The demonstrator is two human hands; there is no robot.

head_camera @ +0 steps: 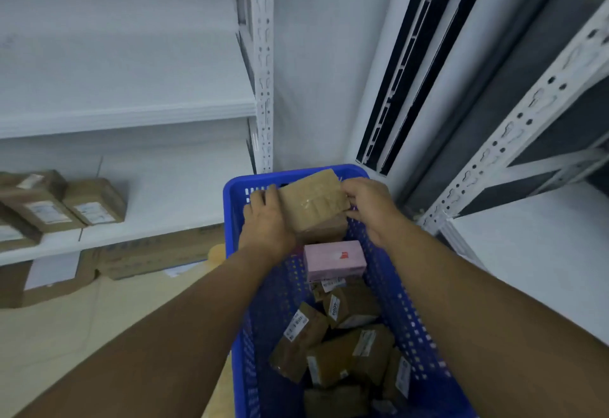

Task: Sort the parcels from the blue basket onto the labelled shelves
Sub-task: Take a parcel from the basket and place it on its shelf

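White shelf rack fills the left side, and a second white rack climbs the right. A grey wall corner sits between them. On the pale floor, two big cartons are tucked under the left rack's lower shelf.

Dead centre is the blue basket, long and slotted. Its far end is close to the left rack's punched post.

Both bare forearms stretch forward over the basket, one along each side wall. The left hand has its fingers curled over the left edge of a brown parcel. The right hand pinches the opposite edge, so both grips are clamped on that one parcel. It is tilted at the basket's far end, its top edge showing against the far rim. Another brown parcel lies just beneath it.

Now the count. Four taped brown parcels are bunched on the lower shelf at far left, the nearer ones with white labels facing up. In the basket there is one pink box just below the held parcel. Nearer the camera lies a heap of at least five brown labelled parcels, leaning on one another. Their label print is too blurred to read.
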